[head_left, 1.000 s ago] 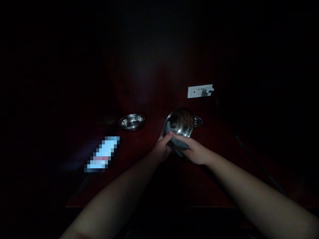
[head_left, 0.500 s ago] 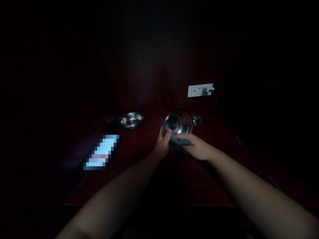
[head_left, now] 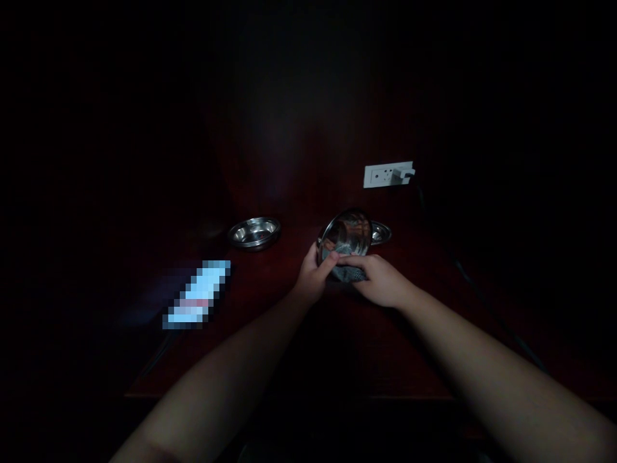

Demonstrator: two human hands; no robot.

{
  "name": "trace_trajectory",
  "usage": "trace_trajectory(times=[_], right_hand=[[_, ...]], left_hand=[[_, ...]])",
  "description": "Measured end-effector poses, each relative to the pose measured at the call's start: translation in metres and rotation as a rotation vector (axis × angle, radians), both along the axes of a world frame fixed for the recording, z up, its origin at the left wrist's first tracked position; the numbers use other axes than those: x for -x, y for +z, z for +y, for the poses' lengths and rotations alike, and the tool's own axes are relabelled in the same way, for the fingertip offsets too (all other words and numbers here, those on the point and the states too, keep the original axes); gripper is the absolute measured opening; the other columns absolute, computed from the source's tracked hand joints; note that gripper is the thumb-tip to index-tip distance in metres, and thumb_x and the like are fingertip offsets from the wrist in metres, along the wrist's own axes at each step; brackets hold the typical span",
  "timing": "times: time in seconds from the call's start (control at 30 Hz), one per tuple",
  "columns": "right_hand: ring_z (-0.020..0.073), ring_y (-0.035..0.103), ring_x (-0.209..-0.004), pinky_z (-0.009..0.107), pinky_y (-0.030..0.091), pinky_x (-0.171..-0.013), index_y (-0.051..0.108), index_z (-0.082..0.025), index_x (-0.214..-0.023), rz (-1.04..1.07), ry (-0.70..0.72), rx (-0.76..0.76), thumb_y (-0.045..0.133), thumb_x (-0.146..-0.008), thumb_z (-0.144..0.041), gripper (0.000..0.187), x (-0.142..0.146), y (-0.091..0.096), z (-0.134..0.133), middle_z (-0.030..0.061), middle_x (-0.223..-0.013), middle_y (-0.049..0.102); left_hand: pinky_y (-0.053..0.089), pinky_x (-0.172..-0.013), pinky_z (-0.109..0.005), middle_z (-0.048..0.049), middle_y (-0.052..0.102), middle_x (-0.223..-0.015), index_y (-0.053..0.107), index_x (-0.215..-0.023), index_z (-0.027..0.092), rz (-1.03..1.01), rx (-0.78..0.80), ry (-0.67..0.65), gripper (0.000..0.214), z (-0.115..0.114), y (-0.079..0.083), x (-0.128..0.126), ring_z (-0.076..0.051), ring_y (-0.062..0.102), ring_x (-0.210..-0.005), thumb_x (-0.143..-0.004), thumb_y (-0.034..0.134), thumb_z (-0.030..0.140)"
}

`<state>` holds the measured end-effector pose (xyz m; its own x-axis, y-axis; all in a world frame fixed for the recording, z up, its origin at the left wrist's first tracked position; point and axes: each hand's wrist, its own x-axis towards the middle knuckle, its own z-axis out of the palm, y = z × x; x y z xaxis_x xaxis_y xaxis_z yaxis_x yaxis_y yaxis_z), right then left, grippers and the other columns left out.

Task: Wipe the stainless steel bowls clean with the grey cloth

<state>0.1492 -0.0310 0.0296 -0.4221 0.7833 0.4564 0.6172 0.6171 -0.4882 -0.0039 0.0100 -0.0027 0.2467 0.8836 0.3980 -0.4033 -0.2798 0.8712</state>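
Observation:
A shiny steel bowl (head_left: 354, 231) is tilted up on its side between my hands, above the dark red table. My left hand (head_left: 313, 273) grips its left lower edge, the thumb laid over the metal. My right hand (head_left: 385, 280) is closed on a dark patterned cloth (head_left: 348, 272), which lies against the lower part of the bowl. The fingertips of the right hand are partly hidden by the cloth and bowl. Behind the bowl, a small steel lid or dish (head_left: 382, 233) shows in part.
A shallow steel bowl (head_left: 254, 233) sits left of my hands. A lit phone (head_left: 198, 294), blurred out, lies at the left. A white socket panel (head_left: 388, 174) with a plug is on the back wall. A dark cable (head_left: 501, 320) runs along the right. The room is very dark.
The steel bowl has turned in my hands, its opening now facing differently. The cloth has shifted a little, and my hands have moved only slightly. Everything else stays put.

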Motion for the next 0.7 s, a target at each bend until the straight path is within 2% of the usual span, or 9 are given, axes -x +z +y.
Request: trace_trajectory(times=[0.17, 0.37, 0.53, 0.7], right_hand=[[0.0252, 0.055, -0.119, 0.041, 0.04, -0.104, 0.06, -0.019, -0.122, 0.046, -0.027, -0.002, 0.054, -0.071, -0.007, 0.052, 0.0, -0.007, 0.005, 0.0089, -0.126, 0.06], [0.0231, 0.061, -0.11, 0.04, 0.045, -0.097, 0.064, -0.02, -0.115, 0.179, 0.016, -0.042, 0.052, -0.074, -0.008, 0.045, 0.003, -0.005, 0.001, 0.0081, -0.118, 0.066], [0.0217, 0.062, -0.107, 0.039, 0.046, -0.094, 0.066, -0.021, -0.111, 0.238, 0.117, -0.035, 0.049, -0.075, -0.007, 0.043, 0.004, -0.001, -0.002, 0.0067, -0.112, 0.069], [0.0208, 0.064, -0.098, 0.036, 0.048, -0.087, 0.067, -0.018, -0.107, 0.244, 0.186, 0.005, 0.05, -0.077, -0.008, 0.036, 0.005, 0.0, -0.003, 0.0071, -0.102, 0.07]], left_hand=[[0.044, -0.093, -0.036, -0.0081, 0.067, -0.104, 0.058, -0.106, 0.017, -0.037, 0.053, -0.057, 0.051, -0.001, 0.004, 0.002, -0.023, 0.062, -0.1, -0.068, 0.069, 0.049], [0.043, -0.096, -0.038, -0.0083, 0.065, -0.111, 0.056, -0.111, 0.018, -0.059, 0.144, -0.093, 0.057, -0.008, 0.006, 0.0, -0.025, 0.059, -0.108, -0.065, 0.073, 0.047], [0.042, -0.098, -0.04, -0.0093, 0.065, -0.112, 0.055, -0.112, 0.017, -0.079, 0.154, -0.076, 0.058, -0.005, 0.0, -0.001, -0.025, 0.059, -0.108, -0.066, 0.073, 0.047], [0.04, -0.101, -0.036, -0.0075, 0.064, -0.115, 0.056, -0.112, 0.02, -0.066, 0.162, 0.012, 0.052, 0.0, -0.006, -0.002, -0.023, 0.056, -0.113, -0.072, 0.065, 0.053]])
